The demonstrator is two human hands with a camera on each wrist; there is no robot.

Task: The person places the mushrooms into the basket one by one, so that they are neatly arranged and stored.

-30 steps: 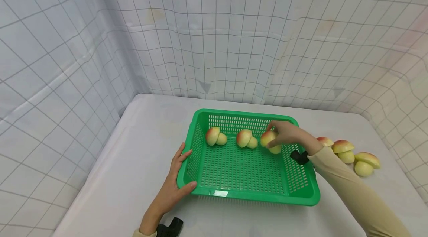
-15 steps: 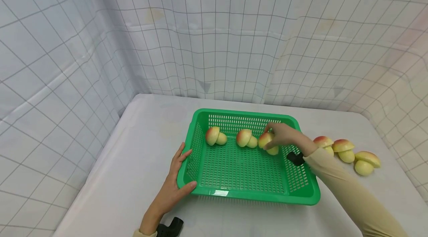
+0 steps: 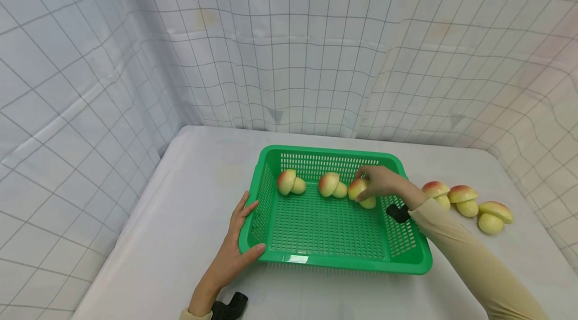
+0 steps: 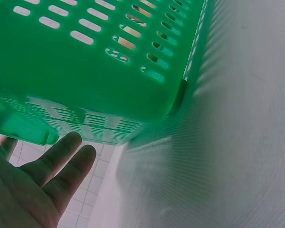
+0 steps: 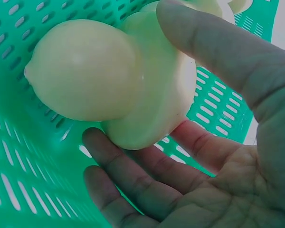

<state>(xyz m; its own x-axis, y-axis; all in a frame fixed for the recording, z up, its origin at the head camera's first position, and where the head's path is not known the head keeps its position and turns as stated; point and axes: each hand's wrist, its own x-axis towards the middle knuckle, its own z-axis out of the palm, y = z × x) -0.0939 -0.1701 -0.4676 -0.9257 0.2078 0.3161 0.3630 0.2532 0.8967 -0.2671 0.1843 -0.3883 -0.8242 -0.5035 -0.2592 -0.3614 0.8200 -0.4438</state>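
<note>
A green plastic basket (image 3: pixel 334 266) with slotted walls stands on the white table. My right hand (image 3: pixel 381 181) reaches into its back right part and holds a yellow-and-red mushroom (image 3: pixel 356 188) between thumb and fingers. In the right wrist view, the thumb lies over the cap of this mushroom (image 5: pixel 85 71), with fingers under it and the pale rounded stem sticking out. To its left in the basket lie a second mushroom (image 3: pixel 328 184) and a third mushroom (image 3: pixel 286 182). My left hand (image 3: pixel 228 260) rests at the basket's left front corner, thumb on the rim, fingers extended along the left side (image 4: pixel 52 175).
Several more mushrooms (image 3: pixel 463 199) lie in a row on the table right of the basket, by the right forearm. The white table (image 3: pixel 189 199) extends left and front. White gridded cloth (image 3: pixel 316 59) hangs behind and at both sides.
My right hand has shifted slightly left with the mushroom, bringing it close beside the middle one; over the last half second it barely moves. My left hand stays at the basket corner.
</note>
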